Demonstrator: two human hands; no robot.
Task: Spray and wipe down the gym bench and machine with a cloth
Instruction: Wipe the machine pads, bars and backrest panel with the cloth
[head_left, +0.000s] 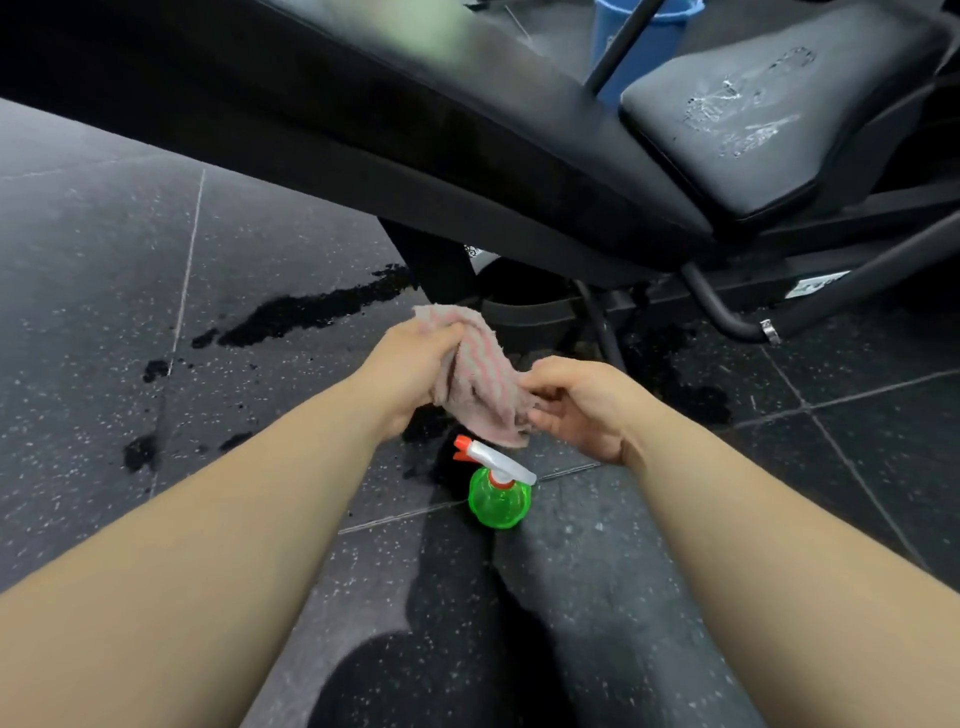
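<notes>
A pink striped cloth (480, 382) hangs between both hands above the floor. My left hand (410, 369) grips its upper end, while my right hand (576, 405) pinches its lower edge. Directly below stands a green spray bottle (498, 496) with a white and orange trigger head, upright on the floor. The black gym bench backrest (395, 130) slants across the top of the view. Its seat pad (769, 119) at the upper right carries streaks of sprayed liquid. The machine's black frame tubes (727, 306) run under the seat.
A blue bucket (644, 41) stands behind the bench at the top. Dark wet patches (311, 312) lie on the speckled rubber floor tiles left of the bench post and under the frame. My dark-trousered legs (441, 675) fill the bottom centre.
</notes>
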